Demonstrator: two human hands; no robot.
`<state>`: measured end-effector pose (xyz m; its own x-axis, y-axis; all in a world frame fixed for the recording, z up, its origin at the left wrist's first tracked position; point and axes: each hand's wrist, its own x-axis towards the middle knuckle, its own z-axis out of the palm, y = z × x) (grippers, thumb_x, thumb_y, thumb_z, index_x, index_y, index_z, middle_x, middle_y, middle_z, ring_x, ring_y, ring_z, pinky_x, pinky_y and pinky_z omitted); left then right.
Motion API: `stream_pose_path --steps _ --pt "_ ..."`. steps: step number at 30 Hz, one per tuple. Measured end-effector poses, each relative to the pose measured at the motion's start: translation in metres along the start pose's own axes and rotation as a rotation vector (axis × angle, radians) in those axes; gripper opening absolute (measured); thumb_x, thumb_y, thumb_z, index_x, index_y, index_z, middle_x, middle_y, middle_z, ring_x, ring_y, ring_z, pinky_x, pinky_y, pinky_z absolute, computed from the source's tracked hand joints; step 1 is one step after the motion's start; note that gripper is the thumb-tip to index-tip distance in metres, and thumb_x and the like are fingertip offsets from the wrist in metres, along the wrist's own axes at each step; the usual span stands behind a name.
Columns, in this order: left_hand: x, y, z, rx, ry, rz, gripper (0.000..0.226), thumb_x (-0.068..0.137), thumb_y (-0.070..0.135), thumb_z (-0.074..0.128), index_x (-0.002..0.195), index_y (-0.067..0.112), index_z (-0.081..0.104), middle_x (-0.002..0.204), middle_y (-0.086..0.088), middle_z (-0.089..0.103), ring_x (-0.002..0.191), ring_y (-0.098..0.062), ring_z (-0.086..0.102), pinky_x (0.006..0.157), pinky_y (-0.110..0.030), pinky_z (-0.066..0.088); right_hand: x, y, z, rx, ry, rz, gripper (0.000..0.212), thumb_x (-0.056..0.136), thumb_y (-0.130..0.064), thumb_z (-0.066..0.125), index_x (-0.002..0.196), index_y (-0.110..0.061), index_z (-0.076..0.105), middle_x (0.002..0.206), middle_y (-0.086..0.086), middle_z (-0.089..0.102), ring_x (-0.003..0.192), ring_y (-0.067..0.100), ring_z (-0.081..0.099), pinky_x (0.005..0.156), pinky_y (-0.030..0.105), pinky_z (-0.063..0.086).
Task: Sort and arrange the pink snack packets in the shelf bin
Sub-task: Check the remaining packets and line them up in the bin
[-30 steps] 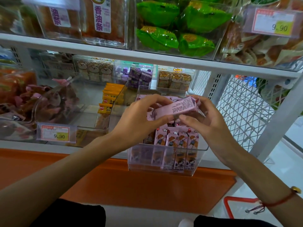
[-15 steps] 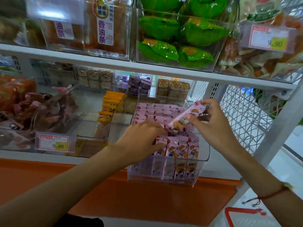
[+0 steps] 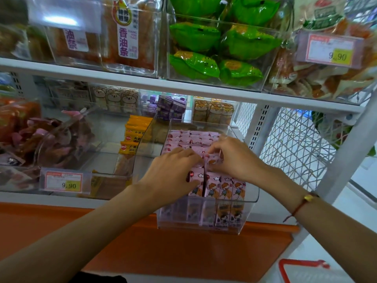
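Packet (image 3: pixel 213 160) pinched in right hand (image 3: pixel 234 158), left hand (image 3: pixel 173 170) parting upright pink packets (image 3: pixel 220 186) in bin (image 3: pixel 252 198); light, crinkly, slippery, best gripped by top edge

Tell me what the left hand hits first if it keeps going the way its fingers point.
Probably the right hand: the left hand points rightward across the pink packets in the clear bin, fingertips nearly meeting the packet pinched there. Depth is unclear.

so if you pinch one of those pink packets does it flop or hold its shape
Probably holds its shape: the pink packets stand upright in the clear bin. Likely light, since the right hand pinches one with its fingertips. The glossy wrapper may be slippery.
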<state>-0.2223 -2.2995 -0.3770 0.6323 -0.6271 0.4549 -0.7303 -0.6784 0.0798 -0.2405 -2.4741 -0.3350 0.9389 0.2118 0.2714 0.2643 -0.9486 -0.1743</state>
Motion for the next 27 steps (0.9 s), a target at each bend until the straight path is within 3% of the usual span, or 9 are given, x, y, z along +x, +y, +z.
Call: stream_pose_path --steps 3,7,11,14,17,19,22,24,27 --pt "-0.001 0.000 0.001 0.019 -0.010 0.018 0.048 0.091 0.046 0.054 0.136 0.030 0.046 0.134 0.011 0.052 0.122 -0.010 0.046 0.092 -0.028 0.044 0.004 0.001 0.004 -0.015 -0.175 -0.011 0.029 0.083 -0.029 0.071 0.109 -0.017 0.070 0.088 -0.005 0.059 0.073 0.004 0.048 0.057 0.014 0.032" --pt "-0.001 -0.001 0.002 0.035 -0.029 0.028 0.042 0.093 0.046 0.050 0.133 0.030 0.051 0.132 0.011 0.053 0.118 -0.010 0.049 0.090 -0.026 0.043 0.004 0.003 0.004 0.035 -0.133 0.052 0.024 0.079 -0.019 0.076 0.103 -0.017 0.071 0.093 -0.001 0.066 0.082 0.011 0.059 0.074 0.023 0.049" --pt "-0.001 0.000 0.001 0.020 -0.025 0.009 0.041 0.092 0.045 0.051 0.131 0.032 0.052 0.132 0.013 0.054 0.118 -0.008 0.050 0.087 -0.023 0.042 0.004 0.001 0.007 0.023 -0.206 0.004 0.014 0.085 -0.013 0.067 0.097 -0.016 0.074 0.091 0.000 0.072 0.067 0.003 0.056 0.058 0.013 0.037" --pt "-0.002 0.002 0.000 0.002 -0.015 -0.012 0.042 0.092 0.046 0.050 0.132 0.033 0.051 0.135 0.014 0.052 0.122 -0.008 0.047 0.089 -0.025 0.042 0.002 0.000 -0.001 -0.042 -0.269 -0.012 0.020 0.091 -0.014 0.059 0.106 -0.016 0.072 0.101 0.002 0.071 0.079 0.011 0.060 0.068 0.021 0.044" --pt "-0.002 0.002 0.000 -0.037 0.002 0.006 0.040 0.095 0.040 0.048 0.134 0.032 0.048 0.137 0.013 0.051 0.124 -0.007 0.044 0.090 -0.023 0.038 -0.011 0.001 -0.009 -0.130 -0.079 -0.009 0.021 0.091 -0.016 0.058 0.108 -0.022 0.069 0.112 -0.002 0.065 0.102 0.017 0.059 0.085 0.033 0.048" --pt "0.001 0.002 0.000 -0.046 -0.025 0.049 0.039 0.097 0.036 0.044 0.136 0.030 0.047 0.139 0.011 0.049 0.128 -0.007 0.040 0.100 -0.025 0.035 -0.026 0.001 -0.009 -0.120 0.085 -0.022 0.015 0.090 -0.023 0.060 0.101 -0.026 0.070 0.099 -0.008 0.062 0.096 0.011 0.057 0.075 0.024 0.046" --pt "0.007 0.005 0.005 0.012 -0.088 0.129 0.038 0.099 0.031 0.038 0.136 0.026 0.047 0.139 0.009 0.048 0.128 -0.009 0.037 0.106 -0.028 0.029 -0.044 -0.001 0.002 -0.168 0.063 -0.053 0.032 0.090 -0.044 0.056 0.115 -0.026 0.064 0.096 -0.011 0.050 0.094 0.006 0.045 0.064 0.013 0.030" --pt "0.010 0.005 0.008 0.051 -0.107 0.143 0.038 0.099 0.032 0.035 0.133 0.026 0.051 0.136 0.009 0.048 0.125 -0.010 0.037 0.102 -0.027 0.029 -0.048 0.000 0.011 -0.246 0.010 -0.061 0.044 0.091 -0.051 0.052 0.128 -0.027 0.055 0.109 -0.006 0.052 0.102 0.010 0.044 0.073 0.020 0.032" --pt "0.011 0.004 0.011 0.074 -0.121 0.125 0.039 0.098 0.036 0.034 0.128 0.024 0.055 0.134 0.008 0.048 0.123 -0.010 0.038 0.100 -0.029 0.030 -0.049 0.002 0.014 -0.215 0.005 -0.041 0.047 0.084 -0.053 0.060 0.124 -0.027 0.057 0.109 -0.006 0.048 0.102 0.011 0.040 0.076 0.024 0.030"
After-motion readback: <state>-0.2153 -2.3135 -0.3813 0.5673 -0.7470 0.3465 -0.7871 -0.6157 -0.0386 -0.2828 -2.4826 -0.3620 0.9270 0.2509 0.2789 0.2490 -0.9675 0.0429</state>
